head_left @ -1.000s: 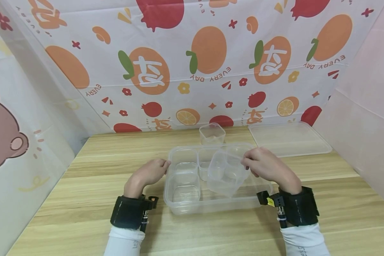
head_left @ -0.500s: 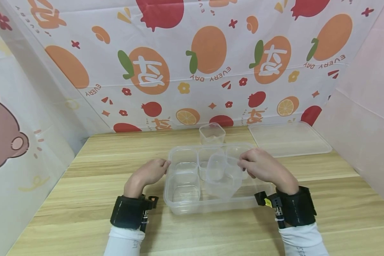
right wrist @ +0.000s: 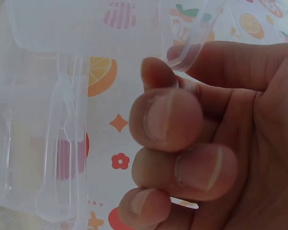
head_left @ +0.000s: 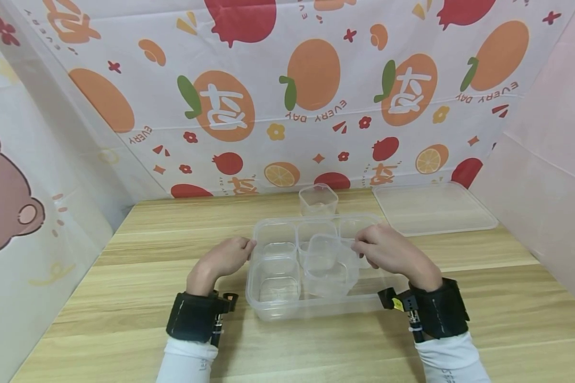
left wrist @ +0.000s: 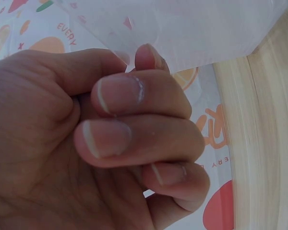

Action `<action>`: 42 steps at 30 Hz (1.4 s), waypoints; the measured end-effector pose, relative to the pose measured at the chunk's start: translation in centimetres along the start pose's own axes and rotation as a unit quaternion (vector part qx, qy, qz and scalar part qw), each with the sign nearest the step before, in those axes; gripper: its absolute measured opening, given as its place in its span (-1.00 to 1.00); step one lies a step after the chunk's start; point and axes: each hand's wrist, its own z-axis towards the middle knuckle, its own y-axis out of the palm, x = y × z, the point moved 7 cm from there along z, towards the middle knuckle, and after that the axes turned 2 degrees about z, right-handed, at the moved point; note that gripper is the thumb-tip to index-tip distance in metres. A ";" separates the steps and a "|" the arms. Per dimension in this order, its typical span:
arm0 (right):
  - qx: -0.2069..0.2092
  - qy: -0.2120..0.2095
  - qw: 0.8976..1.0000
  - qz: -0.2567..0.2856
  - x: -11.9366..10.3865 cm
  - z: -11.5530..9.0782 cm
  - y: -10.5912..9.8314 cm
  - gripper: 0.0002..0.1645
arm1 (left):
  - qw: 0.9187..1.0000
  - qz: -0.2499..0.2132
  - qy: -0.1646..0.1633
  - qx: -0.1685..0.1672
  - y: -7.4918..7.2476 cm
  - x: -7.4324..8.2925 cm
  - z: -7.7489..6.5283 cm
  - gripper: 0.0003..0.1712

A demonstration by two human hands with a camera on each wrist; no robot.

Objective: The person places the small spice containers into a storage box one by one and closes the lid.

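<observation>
A large clear plastic box [head_left: 311, 307] sits on the wooden table, with several small clear cups inside. At its left rim my left hand [head_left: 226, 259] pinches the wall between thumb and index finger; the left wrist view shows the other fingers [left wrist: 149, 139] curled below. My right hand [head_left: 392, 250] pinches the rim of a small clear square cup [head_left: 330, 282], tilted within the front middle of the box. In the right wrist view that cup's corner [right wrist: 189, 52] lies between thumb and index finger. Whether the cup touches the box's bottom cannot be told.
Another clear cup [head_left: 318, 201] stands behind the box. A flat clear lid [head_left: 433, 208] lies at the back right of the table [head_left: 139, 314]. A fruit-print cloth [head_left: 263, 96] hangs behind the table, with pale cloth at both sides.
The cup in my right hand has moved left and slightly down into the box and has tipped closer to upright. My left hand keeps its grip on the box rim.
</observation>
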 end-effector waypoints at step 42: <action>-0.091 0.008 0.996 -0.006 0.9 0.9 2.8 -0.68 | 1.000 -0.004 -0.003 0.001 0.1 -0.1 0.0 -0.59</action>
